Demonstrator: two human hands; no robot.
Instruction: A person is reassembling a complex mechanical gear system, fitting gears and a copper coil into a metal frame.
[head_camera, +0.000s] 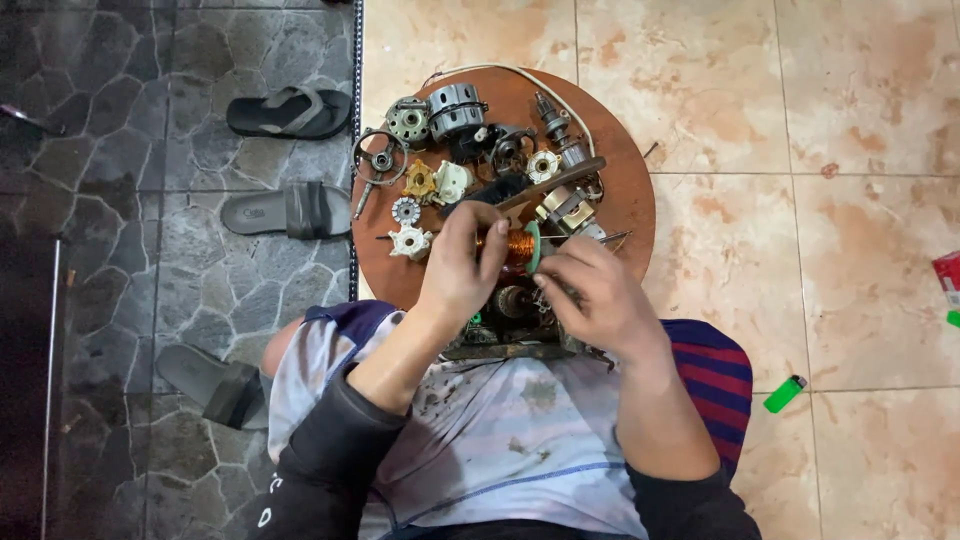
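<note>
Both hands, left hand (462, 262) and right hand (590, 295), are gripping a copper-wound armature (518, 243) at the near edge of the round wooden table (630, 200), with dismantled motor parts (455, 115) lying loose beyond it, reassembly seemingly not begun.

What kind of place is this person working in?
Probably an informal home repair spot on the floor, not a proper workshop: motor parts crowd a small round table on floor tiles, and sandals lie beside it. Both hands hold a copper-wound coil.

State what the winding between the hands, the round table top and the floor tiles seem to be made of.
Winding: likely copper wire, shiny orange strands. Round table top: seemingly wood, smooth reddish-brown finish; grain unclear. Floor tiles: probably glazed ceramic, glossy mottled beige with grout lines.
</note>
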